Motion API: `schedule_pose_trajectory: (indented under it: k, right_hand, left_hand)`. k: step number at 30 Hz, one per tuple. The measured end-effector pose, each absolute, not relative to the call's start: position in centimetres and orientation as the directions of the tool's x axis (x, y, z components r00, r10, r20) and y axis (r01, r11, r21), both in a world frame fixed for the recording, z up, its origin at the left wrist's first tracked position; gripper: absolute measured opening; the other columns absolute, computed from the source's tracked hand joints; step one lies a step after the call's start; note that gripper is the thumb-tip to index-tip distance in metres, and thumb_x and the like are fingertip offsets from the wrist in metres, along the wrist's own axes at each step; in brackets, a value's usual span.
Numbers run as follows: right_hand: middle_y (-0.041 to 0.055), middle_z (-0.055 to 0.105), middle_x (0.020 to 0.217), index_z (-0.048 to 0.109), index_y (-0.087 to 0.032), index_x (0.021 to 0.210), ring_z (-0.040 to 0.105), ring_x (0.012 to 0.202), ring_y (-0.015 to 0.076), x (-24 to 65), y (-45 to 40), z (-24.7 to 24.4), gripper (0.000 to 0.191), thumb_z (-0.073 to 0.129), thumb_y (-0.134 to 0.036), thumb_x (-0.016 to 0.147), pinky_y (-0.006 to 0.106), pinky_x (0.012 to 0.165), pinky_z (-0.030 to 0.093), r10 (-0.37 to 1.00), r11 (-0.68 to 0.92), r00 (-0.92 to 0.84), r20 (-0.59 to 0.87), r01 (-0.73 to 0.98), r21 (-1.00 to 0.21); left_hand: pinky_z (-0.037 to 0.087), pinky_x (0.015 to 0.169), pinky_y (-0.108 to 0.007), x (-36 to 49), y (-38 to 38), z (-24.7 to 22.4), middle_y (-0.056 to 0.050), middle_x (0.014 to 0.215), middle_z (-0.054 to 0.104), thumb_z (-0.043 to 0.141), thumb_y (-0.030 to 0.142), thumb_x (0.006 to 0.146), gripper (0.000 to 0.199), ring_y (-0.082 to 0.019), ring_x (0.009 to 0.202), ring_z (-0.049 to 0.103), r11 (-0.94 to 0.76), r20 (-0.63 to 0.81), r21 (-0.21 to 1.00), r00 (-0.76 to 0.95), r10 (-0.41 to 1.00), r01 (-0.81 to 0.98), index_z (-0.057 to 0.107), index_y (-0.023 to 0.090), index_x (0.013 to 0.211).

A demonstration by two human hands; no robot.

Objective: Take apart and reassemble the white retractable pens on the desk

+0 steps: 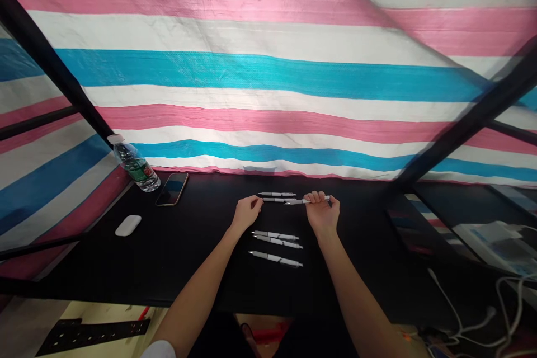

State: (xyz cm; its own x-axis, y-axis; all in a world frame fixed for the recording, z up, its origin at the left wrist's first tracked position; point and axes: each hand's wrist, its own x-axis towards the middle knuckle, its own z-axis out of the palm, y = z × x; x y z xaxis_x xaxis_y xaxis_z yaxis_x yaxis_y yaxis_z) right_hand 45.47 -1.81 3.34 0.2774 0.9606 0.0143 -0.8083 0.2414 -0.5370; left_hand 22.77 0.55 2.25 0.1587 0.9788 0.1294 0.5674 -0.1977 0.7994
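My right hand [322,212] is closed around a white and grey pen [298,201], its tip pointing left. At the left end of another white pen [274,199], the fingers of my left hand [246,212] are pinched together; whether that pen is lifted off the table I cannot tell. Just behind it lies a similar pen [277,194]. Nearer to me, between my forearms, more pens rest roughly side by side: one pen [274,235], a second pen [278,242] close to it, and a third pen [276,259] a little apart in front.
The black table [188,257] holds a water bottle [135,163], a phone [172,189] and a white earbud case [128,225] on the left. White cables [457,319] and a dark flat panel [419,229] are on the right. A striped sheet [260,78] hangs behind.
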Motion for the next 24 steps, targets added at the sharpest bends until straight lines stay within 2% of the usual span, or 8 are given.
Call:
schedule_pose_trajectory:
  k: [3,6,10,15,18,21,24]
  right_hand:
    - [-0.0034,0.026,0.064,0.034,-0.023,0.060,0.036,0.055,0.0137,45.2,-1.8,3.4,0.029,0.035,-0.040,0.083,0.035,0.069,0.050,0.972,0.206,0.236,0.015,-0.814,-0.543]
    - [-0.0026,0.030,0.063,0.037,-0.023,0.059,0.039,0.058,0.0145,44.6,-2.0,3.5,0.030,0.036,-0.042,0.083,0.043,0.083,0.051,0.986,0.141,0.164,0.009,-0.819,-0.556]
    - [-0.0008,0.035,0.062,0.038,-0.024,0.057,0.043,0.061,0.0174,43.7,-2.3,3.5,0.032,0.038,-0.045,0.082,0.052,0.089,0.050,0.996,0.079,0.083,0.022,-0.769,-0.634]
    - [0.0037,0.049,0.068,0.045,-0.024,0.059,0.055,0.074,0.0216,43.1,-2.0,3.2,0.033,0.039,-0.048,0.081,0.048,0.085,0.051,0.999,0.032,0.002,0.040,-0.660,-0.750]
    - [0.0063,0.059,0.077,0.055,-0.022,0.071,0.059,0.077,0.0223,43.3,-1.6,2.7,0.035,0.041,-0.053,0.080,0.041,0.073,0.052,0.996,0.051,0.086,0.012,-0.469,-0.882]
    - [0.0043,0.059,0.069,0.060,-0.021,0.077,0.054,0.063,0.0190,43.8,-1.5,2.0,0.038,0.044,-0.055,0.079,0.032,0.056,0.045,0.972,0.061,0.230,0.038,-0.096,-0.994]
    - [0.0025,0.058,0.064,0.062,-0.020,0.074,0.051,0.059,0.0174,44.2,-1.7,1.4,0.029,0.051,-0.047,0.076,0.030,0.057,0.041,0.956,0.049,0.258,0.140,0.330,-0.943]
  left_hand:
    - [0.039,0.059,-0.024,22.9,0.4,2.4,0.000,0.061,0.063,0.045,0.037,0.087,0.032,-0.013,0.057,0.056,-0.239,0.157,0.796,0.192,0.969,0.556,0.068,0.018,0.075]
    - [0.040,0.058,-0.023,23.3,0.0,2.7,-0.001,0.067,0.065,0.047,0.039,0.088,0.032,-0.013,0.060,0.056,-0.347,0.223,0.800,0.294,0.929,0.489,0.070,0.017,0.083]
    - [0.041,0.056,-0.022,23.9,-0.6,3.0,-0.003,0.078,0.070,0.052,0.041,0.087,0.032,-0.012,0.062,0.057,-0.403,0.224,0.824,0.424,0.877,0.398,0.070,0.017,0.099]
    - [0.038,0.051,-0.021,23.9,-0.6,2.8,-0.001,0.067,0.066,0.051,0.041,0.088,0.032,-0.010,0.053,0.051,-0.385,0.158,0.837,0.500,0.851,0.390,0.071,0.016,0.082]
    - [0.039,0.054,-0.022,23.5,-0.2,2.7,0.000,0.067,0.065,0.055,0.038,0.086,0.026,-0.011,0.055,0.052,-0.403,0.219,0.814,0.422,0.880,0.418,0.069,0.017,0.081]
    - [0.043,0.060,-0.024,23.0,0.3,2.6,-0.001,0.071,0.065,0.058,0.033,0.084,0.019,-0.012,0.061,0.055,-0.435,0.289,0.765,0.351,0.891,0.476,0.069,0.018,0.084]
    - [0.045,0.066,-0.026,22.6,0.6,2.1,-0.002,0.076,0.064,0.060,0.028,0.083,0.012,-0.015,0.069,0.057,-0.475,0.335,0.696,0.342,0.878,0.538,0.068,0.019,0.084]
